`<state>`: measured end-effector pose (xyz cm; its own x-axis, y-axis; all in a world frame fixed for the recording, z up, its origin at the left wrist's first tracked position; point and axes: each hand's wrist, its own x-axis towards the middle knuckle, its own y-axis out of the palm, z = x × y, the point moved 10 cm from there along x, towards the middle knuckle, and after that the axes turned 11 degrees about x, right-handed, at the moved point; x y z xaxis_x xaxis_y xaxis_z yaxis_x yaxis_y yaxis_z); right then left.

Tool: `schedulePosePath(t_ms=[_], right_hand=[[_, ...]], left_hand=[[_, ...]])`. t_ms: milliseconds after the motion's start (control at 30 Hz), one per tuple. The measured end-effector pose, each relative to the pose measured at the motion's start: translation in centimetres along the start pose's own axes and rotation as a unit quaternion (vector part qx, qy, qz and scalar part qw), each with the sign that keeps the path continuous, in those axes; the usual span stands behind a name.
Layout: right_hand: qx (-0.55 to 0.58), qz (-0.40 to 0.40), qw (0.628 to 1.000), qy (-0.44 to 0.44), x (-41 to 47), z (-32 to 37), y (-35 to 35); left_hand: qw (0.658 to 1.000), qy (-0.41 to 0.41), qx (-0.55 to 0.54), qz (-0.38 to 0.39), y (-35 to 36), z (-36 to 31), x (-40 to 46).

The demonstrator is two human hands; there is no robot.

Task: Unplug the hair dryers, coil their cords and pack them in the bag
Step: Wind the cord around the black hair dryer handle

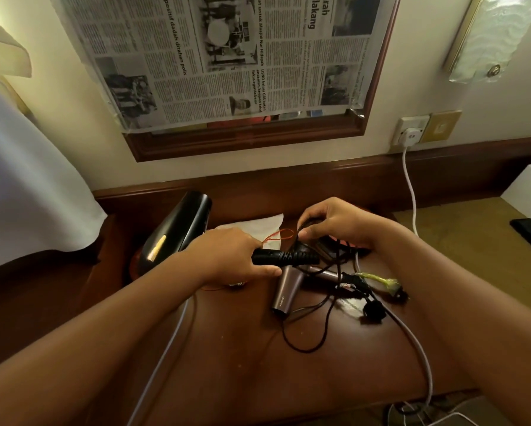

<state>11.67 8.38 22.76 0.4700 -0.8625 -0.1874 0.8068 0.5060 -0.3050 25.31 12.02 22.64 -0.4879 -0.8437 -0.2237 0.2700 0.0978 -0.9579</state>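
We see the black hair dryer [178,232] at the back left of the brown bench [258,364], its shiny barrel tilted up toward the wall. Its ribbed black handle [284,258] points right, and our left hand [233,256] is closed around it. Our right hand [332,222] is just beside, w/ fingertips pinched on a thin black cord [307,333] that drops down and makes a loose loop on the bench. A thin red wire [278,235] lies between both hands, over a white paper [255,226].

Under the handle lies a second, mauve hair dryer [285,295], flat on the bench, approx. in the middle. Right of it is a tangle of cords w/ a black plug [373,310] and a yellow-green tie [378,279]. A grey cable [411,339] runs from there to the front edge.

On the wall, a white plug [410,137] sits in the socket, its white cord [410,186] hanging down. Above the bench, newspaper [221,56] covers a wood-framed mirror.
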Motion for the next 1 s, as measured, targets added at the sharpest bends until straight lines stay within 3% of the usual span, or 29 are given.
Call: schedulePosePath(t_ms=[100,233,367,600,867,1000], right_hand=[[-0.095,-0.026,0.994,-0.039,-0.3,2.0,0.2],[-0.258,-0.069,0.958,-0.102,-0.9,3.7,1.2],[-0.311,-0.084,0.935,-0.149,-1.8,3.4,2.6],[-0.283,-0.1,0.941,-0.155,-2.1,1.9,2.3],[-0.345,-0.125,0.919,-0.148,-4.4,1.7,3.4],[-0.178,-0.22,0.954,-0.1,-5.8,-0.4,2.9]], left_hand=[[1.0,-0.011,-0.001,0.013,0.9,0.2,0.5],[0.999,-0.022,-0.006,0.027,2.0,0.6,1.5],[0.999,-0.031,-0.006,0.026,3.0,0.9,2.1],[0.999,-0.014,-0.026,0.043,4.3,-0.9,2.8],[0.996,-0.065,-0.057,0.009,3.4,1.3,4.4],[0.996,-0.075,-0.046,-0.012,2.5,1.5,4.4]])
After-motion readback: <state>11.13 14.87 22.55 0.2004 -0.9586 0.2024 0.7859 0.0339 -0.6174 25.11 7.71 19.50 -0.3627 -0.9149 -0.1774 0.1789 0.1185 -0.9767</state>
